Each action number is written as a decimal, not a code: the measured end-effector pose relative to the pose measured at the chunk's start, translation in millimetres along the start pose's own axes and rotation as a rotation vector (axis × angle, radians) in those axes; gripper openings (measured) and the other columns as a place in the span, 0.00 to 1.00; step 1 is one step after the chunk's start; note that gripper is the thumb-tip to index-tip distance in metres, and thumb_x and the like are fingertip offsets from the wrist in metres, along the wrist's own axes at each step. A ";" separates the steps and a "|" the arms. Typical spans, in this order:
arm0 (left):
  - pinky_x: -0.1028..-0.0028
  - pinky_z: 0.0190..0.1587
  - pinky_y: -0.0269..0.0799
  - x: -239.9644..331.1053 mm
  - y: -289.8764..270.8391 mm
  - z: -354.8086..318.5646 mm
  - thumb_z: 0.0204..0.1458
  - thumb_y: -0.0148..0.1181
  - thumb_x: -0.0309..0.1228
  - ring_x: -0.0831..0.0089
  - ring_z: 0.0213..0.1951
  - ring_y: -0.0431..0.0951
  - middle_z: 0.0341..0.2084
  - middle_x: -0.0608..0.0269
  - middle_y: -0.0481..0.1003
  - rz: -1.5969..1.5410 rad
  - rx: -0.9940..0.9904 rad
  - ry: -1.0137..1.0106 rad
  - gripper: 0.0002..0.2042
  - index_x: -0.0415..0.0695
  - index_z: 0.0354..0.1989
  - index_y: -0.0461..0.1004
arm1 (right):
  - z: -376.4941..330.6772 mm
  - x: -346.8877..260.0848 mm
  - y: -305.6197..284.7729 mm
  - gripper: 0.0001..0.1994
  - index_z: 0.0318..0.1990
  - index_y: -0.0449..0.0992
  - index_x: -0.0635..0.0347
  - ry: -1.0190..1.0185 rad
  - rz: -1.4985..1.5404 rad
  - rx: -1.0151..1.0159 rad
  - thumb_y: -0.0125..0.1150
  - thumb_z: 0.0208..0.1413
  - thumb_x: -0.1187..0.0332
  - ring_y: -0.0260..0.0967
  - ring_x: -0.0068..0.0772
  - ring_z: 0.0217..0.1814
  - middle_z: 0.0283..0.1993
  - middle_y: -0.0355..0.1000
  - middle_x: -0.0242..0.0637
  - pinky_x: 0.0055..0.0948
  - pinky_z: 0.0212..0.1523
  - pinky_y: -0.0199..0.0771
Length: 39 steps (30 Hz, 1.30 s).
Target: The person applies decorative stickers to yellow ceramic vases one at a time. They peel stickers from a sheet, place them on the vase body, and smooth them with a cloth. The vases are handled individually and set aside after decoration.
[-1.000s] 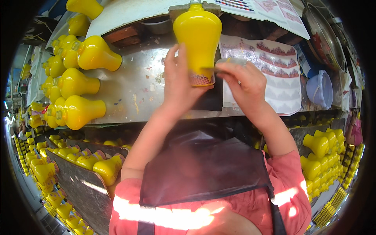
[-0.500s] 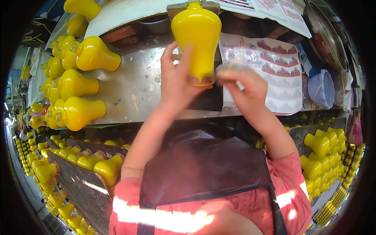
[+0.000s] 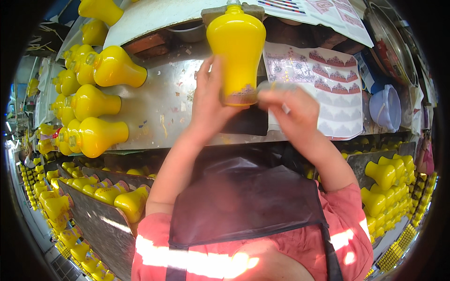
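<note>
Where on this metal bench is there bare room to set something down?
The metal bench, though flecked, is bare between the yellow vases at left and the left hand. Right of the central vase it is crowded: the right hand, a printed sheet, then a purple bucket.

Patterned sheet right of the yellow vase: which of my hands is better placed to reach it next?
Right hand, probably: it overlaps the patterned sheet in this view, while the left hand holds the yellow vase.

Left fingers [image 3: 215,71] point up; right fingers [image 3: 277,96] curl.
</note>
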<state>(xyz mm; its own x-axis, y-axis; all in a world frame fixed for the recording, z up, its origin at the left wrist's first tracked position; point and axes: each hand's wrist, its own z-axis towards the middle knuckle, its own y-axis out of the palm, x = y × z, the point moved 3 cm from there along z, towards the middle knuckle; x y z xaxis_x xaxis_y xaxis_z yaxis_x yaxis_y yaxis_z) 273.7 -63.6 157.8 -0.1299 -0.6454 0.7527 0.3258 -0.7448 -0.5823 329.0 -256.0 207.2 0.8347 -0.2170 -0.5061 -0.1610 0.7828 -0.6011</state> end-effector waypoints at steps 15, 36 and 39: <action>0.63 0.64 0.71 -11.3 -1.6 -4.2 0.47 0.76 0.23 0.59 0.64 0.72 0.71 0.51 0.64 -0.333 -0.093 -0.170 0.56 0.44 0.80 0.41 | 14.8 -8.7 2.3 0.20 0.51 0.84 0.53 -0.122 0.014 -0.044 0.75 0.48 0.78 0.77 0.41 0.33 0.39 0.82 0.39 0.35 0.33 0.75; 0.63 0.68 0.67 14.4 -10.2 -12.3 0.59 0.69 0.45 0.63 0.69 0.67 0.70 0.55 0.63 -1.216 -0.050 -0.274 0.51 0.43 0.81 0.39 | 49.9 -8.1 2.4 0.15 0.51 0.82 0.62 0.352 0.331 0.028 0.71 0.55 0.75 0.80 0.30 0.43 0.44 0.82 0.39 0.27 0.44 0.78; 0.63 0.67 0.68 16.9 -11.3 -13.4 0.60 0.68 0.48 0.63 0.67 0.69 0.68 0.56 0.65 -1.233 -0.074 -0.265 0.50 0.42 0.80 0.41 | 48.9 -0.9 5.4 0.17 0.54 0.82 0.62 0.429 0.213 0.144 0.72 0.56 0.74 0.77 0.20 0.46 0.45 0.82 0.35 0.23 0.46 0.77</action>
<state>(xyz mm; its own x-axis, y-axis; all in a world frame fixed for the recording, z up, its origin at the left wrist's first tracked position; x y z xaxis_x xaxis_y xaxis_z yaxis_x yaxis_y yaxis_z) 255.3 -68.3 173.0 -0.1148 0.5304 0.8399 0.0679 -0.8394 0.5393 353.1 -223.1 234.7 0.4949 -0.2404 -0.8350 -0.2042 0.9019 -0.3807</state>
